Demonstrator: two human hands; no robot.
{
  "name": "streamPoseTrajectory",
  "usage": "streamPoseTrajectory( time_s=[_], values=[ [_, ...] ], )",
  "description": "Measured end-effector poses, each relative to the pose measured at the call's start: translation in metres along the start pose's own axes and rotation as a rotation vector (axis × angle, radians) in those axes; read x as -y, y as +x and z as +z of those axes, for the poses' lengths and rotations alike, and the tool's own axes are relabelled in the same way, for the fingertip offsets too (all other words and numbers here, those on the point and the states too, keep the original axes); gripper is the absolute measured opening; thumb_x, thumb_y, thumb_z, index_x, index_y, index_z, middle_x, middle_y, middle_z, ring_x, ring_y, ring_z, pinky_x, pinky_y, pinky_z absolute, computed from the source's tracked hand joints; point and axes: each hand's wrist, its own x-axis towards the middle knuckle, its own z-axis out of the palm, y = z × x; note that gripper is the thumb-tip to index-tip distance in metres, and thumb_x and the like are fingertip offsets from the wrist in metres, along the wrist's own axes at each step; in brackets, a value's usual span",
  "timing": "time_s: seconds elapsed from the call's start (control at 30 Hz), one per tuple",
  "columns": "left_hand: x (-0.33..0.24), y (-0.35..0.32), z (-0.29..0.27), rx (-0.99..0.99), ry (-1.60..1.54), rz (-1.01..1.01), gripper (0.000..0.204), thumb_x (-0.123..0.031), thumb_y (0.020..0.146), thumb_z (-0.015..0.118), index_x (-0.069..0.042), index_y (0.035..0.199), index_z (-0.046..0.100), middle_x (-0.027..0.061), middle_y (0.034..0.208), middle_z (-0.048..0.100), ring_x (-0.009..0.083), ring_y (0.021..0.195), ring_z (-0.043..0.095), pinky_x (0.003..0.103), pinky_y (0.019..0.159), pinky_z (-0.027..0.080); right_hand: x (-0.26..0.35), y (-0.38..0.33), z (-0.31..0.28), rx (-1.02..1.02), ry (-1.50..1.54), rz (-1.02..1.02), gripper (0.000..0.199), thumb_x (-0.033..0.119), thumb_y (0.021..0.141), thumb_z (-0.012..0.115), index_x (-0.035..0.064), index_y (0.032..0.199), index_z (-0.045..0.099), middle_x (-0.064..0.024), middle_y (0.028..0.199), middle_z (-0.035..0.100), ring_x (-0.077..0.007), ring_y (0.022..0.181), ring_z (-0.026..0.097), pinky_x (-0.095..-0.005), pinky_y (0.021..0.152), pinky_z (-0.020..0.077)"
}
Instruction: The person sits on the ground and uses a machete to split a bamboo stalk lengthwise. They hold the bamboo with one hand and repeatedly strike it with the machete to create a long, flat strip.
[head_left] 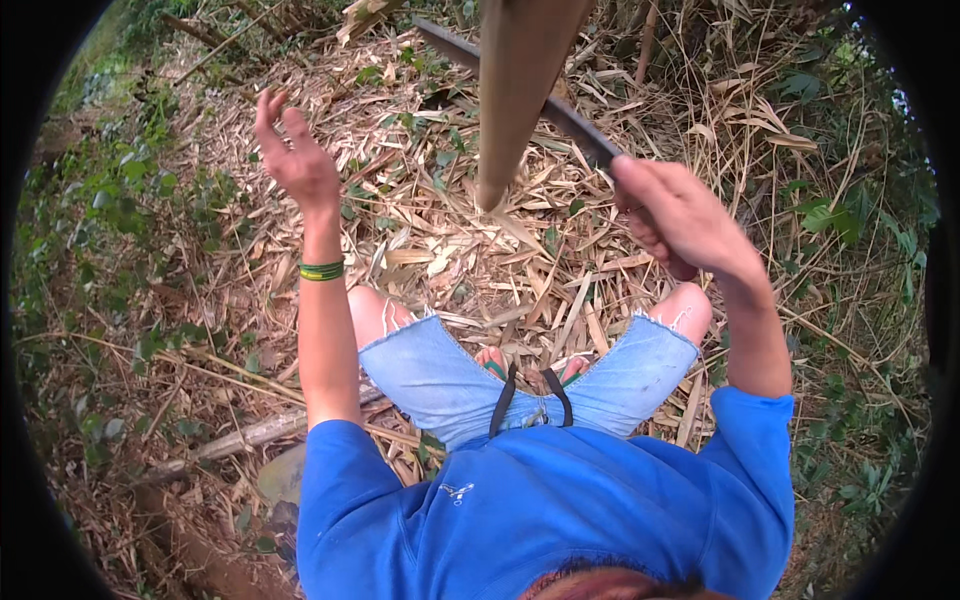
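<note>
My right hand (pixel 680 215) is closed around the handle of a machete (pixel 578 128). Its long dark blade slants up to the left and passes behind a brown pole (pixel 515 95). Whether the blade touches the pole, I cannot tell. The pole comes down from the top edge and narrows to a blunt lower end. Raised to the left of it, my left hand (pixel 300 165) is empty, its fingers apart and slightly curled. A green and yellow band circles that wrist.
Dry bamboo-like leaves (pixel 430 265) cover the ground around my bent knees. A thin fallen stem (pixel 240 438) lies at the lower left, beside a grey stone (pixel 283 475). Green plants (pixel 130 210) grow on the left, and dry stalks (pixel 740 100) stand at the right.
</note>
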Motion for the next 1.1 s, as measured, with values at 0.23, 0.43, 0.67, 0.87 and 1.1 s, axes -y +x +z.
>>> streamPoseTrajectory(
  time_s=[0.23,0.43,0.67,0.87,1.1],
  values=[
    [-0.001,-0.068,-0.021,-0.138,-0.171,-0.269,0.043,-0.034,0.109,0.04,0.002,0.132,0.048,0.0132,0.113,0.059,0.0203,0.1,0.055,0.033,0.092,0.047,-0.148,0.089,0.151,0.057,-0.092,0.168,0.066,0.061,0.102,0.042,0.0024,0.082,0.066,-0.0098,0.065,0.061,-0.0226,0.063,0.061,-0.0445,0.069,0.0511],
    [-0.018,-0.132,-0.046,-0.58,-0.26,-0.821,0.058,-0.049,0.107,0.042,0.004,0.131,0.045,0.0162,0.122,0.057,0.0264,0.115,0.057,0.037,0.097,0.047,-0.065,0.067,0.201,-0.005,-0.11,-0.143,0.052,0.05,0.096,0.058,0.0016,0.078,0.067,-0.0155,0.061,0.061,-0.03,0.061,0.062,-0.046,0.067,0.0485],
    [-0.111,-0.174,-0.058,0.95,-0.191,-0.933,0.073,-0.056,0.091,0.067,0.011,0.121,0.06,0.0242,0.117,0.066,0.032,0.11,0.064,0.039,0.097,0.048,-0.113,0.044,0.243,-0.165,0.183,-0.297,0.046,0.017,0.09,0.062,-0.0061,0.127,0.046,-0.0274,0.103,0.068,-0.0403,0.097,0.069,-0.0484,0.085,0.0532],
    [-0.051,-0.215,-0.078,1.08,0.213,-0.727,0.039,-0.033,0.095,0.065,-0.001,0.119,0.065,0.0181,0.092,0.073,0.0262,0.083,0.071,0.04,0.075,0.053,-0.136,0.018,0.175,0.171,-0.302,-0.324,0.04,0.013,0.089,0.064,-0.0005,0.126,0.061,-0.0231,0.127,0.06,-0.0337,0.119,0.06,-0.0453,0.102,0.0486],
    [-0.03,-0.194,-0.043,1.029,-0.013,-0.656,0.032,-0.027,0.103,0.058,-0.003,0.123,0.06,-0.0019,0.079,0.057,0.0066,0.066,0.051,0.025,0.059,0.044,-0.115,0.132,0.054,-0.494,-1.075,-0.915,0.046,0.007,0.09,0.057,-0.0003,0.135,0.055,-0.0256,0.146,0.046,-0.037,0.14,0.043,-0.0509,0.117,0.036]
  ],
)
